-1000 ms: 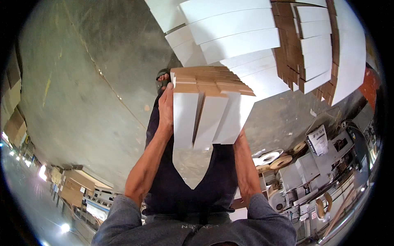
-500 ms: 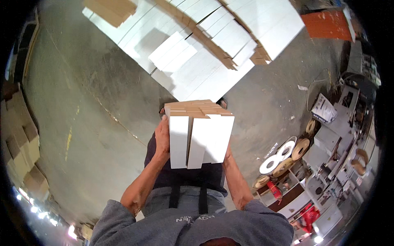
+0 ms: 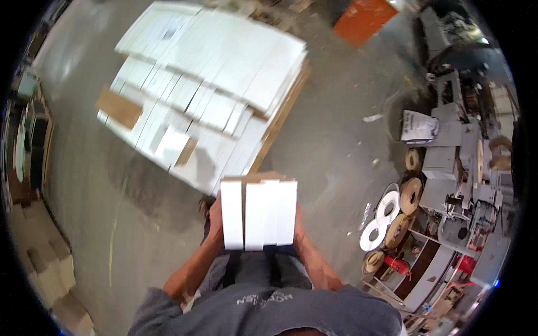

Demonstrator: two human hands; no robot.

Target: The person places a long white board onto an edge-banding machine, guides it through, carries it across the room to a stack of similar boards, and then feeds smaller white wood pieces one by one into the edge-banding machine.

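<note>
I hold a bundle of white cardboard cartons upright in front of my waist, with brown edges along its far side. A narrow dark gap splits it toward the left. My left hand presses against its left side, while my right hand is closed along the right side, its fingers mostly hidden. Beyond the bundle lies a broad, low stack of white cartons in rows of uneven height. A brown cardboard piece rests on its left part, and a smaller brown-sided carton lies near its front edge.
An orange panel stands at the far right. Along the right are a white sack, tape-like rolls, a red fire extinguisher and grey machinery. Brown cardboard is piled at left on the concrete floor.
My view has turned, so the low stack now appears farther left and rotated. The bundle stays between both hands and sits a little lower and farther left in view.
</note>
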